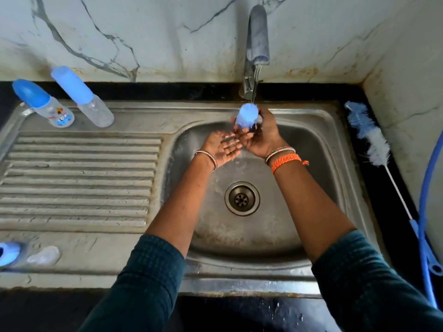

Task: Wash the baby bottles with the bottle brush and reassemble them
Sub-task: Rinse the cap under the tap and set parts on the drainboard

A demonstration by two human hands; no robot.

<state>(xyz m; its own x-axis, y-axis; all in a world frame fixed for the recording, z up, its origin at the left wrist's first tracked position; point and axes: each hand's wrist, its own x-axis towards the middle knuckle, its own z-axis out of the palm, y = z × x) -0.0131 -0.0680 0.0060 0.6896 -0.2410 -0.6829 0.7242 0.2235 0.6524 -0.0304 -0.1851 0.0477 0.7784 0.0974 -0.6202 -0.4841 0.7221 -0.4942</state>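
The right hand (260, 137) is gripping a pale blue translucent plastic bottle cap (247, 115), fingers curled round it, and holding it directly under the thin stream falling from the grey metal tap (257, 44). The left hand (224, 147) is lying open, palm up, just beside and below the cap, holding nothing and catching the runoff over the stainless steel sink (311, 144).

Two assembled clear baby bottles with blue caps (82, 97) are lying on their sides at the back of the ribbed steel draining board (79, 178), well apart from the hands. At the near left corner a blue ring-like part (8, 254) and a clear teat-like piece (44, 255) are resting, both blurred. The long blue-and-white bristled bottle brush (369, 137) is lying on the dark desk (374, 188) to the right of the sink, untouched.

The main risk, as I judge it, is the wet cap slipping: plastic running with water offers little friction, and a drop would send it toward the open drain (242, 198) or the stained basin floor, dirtying it again. The open left hand below is guarding against that only partly. The water striking the cap's domed top is also likely to be splashing outward onto the sleeves. The bottles on their sides could roll on the sloped board if knocked.
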